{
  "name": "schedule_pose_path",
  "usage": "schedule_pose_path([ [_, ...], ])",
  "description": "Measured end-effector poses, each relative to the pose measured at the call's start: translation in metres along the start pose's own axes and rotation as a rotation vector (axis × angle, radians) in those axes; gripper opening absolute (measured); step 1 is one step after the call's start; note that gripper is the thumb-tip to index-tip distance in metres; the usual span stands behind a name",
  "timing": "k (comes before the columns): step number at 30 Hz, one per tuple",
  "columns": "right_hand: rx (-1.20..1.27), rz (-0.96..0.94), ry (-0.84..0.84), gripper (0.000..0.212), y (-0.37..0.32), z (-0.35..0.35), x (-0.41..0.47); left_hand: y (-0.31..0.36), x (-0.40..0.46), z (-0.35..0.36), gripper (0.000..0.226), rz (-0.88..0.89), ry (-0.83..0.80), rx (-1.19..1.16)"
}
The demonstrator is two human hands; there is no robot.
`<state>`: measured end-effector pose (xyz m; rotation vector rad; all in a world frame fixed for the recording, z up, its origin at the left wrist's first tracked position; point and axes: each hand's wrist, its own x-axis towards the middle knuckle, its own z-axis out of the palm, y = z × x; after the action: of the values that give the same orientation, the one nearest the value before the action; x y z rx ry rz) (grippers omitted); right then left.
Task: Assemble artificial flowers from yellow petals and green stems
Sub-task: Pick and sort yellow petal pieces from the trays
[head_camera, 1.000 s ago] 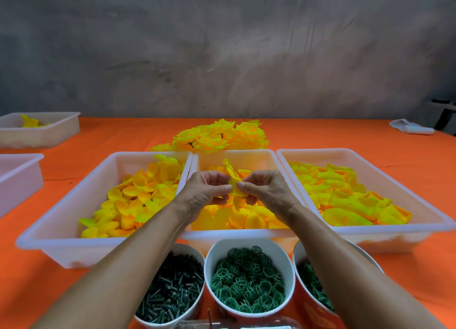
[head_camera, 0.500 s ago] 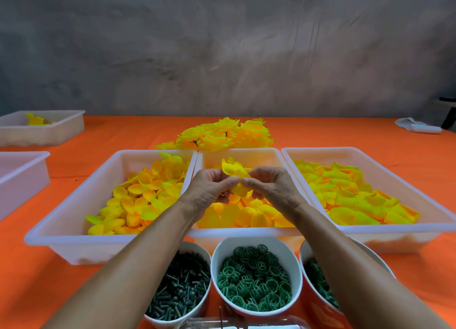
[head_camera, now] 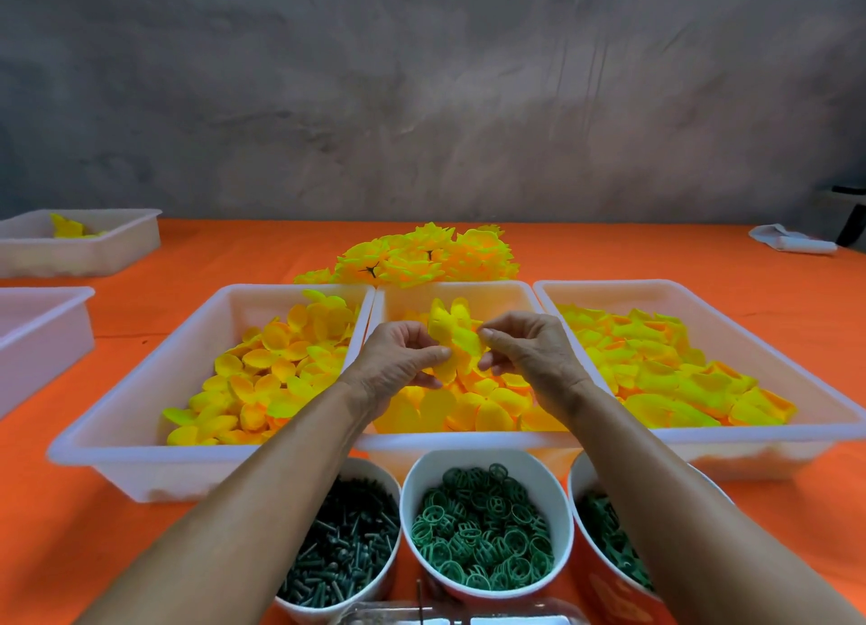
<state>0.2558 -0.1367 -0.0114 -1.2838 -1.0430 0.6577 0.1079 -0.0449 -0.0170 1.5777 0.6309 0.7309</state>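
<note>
Above the middle white tray (head_camera: 461, 441) both my hands hold one yellow petal piece (head_camera: 452, 331). My left hand (head_camera: 398, 367) pinches its lower left part between thumb and fingers. My right hand (head_camera: 529, 348) pinches its right edge with curled fingertips. Loose yellow petals fill the left tray (head_camera: 140, 460), the middle tray and the right tray (head_camera: 796, 441). Near the front edge stand a bowl of dark green stem pins (head_camera: 342, 554), a bowl of green rings (head_camera: 482, 531) and a third bowl of green parts (head_camera: 609, 540), partly hidden by my right forearm.
A heap of finished yellow flowers (head_camera: 426, 256) lies behind the trays on the orange cloth. Two more white trays (head_camera: 79, 249) (head_camera: 42, 338) stand at the left. A white cloth (head_camera: 792, 242) lies far right. A clear container (head_camera: 459, 617) shows at the bottom edge.
The petal piece has been lifted a little and spread wider between my hands. Both hands have stayed above the middle tray.
</note>
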Motion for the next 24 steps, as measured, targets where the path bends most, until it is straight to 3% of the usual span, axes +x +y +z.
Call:
schedule_pose_path([
  [6,-0.064,-0.026,-0.115,0.005,0.001,0.003,0.000,0.000,0.001,0.000,0.010,0.016,-0.014,0.013],
  [12,-0.172,-0.059,-0.057,0.013,0.002,0.003,0.000,0.000,-0.002,0.002,0.012,0.012,-0.042,0.023],
  [14,-0.144,-0.028,-0.024,0.016,0.000,0.001,-0.001,0.002,-0.002,0.001,0.009,0.010,-0.033,0.006],
  [19,0.090,0.075,0.143,0.016,-0.004,-0.009,0.002,0.003,-0.002,0.000,0.026,0.015,0.019,-0.087],
  [24,0.130,0.122,0.097,0.005,-0.004,-0.004,0.002,0.001,0.000,0.001,0.022,0.031,0.047,-0.103],
])
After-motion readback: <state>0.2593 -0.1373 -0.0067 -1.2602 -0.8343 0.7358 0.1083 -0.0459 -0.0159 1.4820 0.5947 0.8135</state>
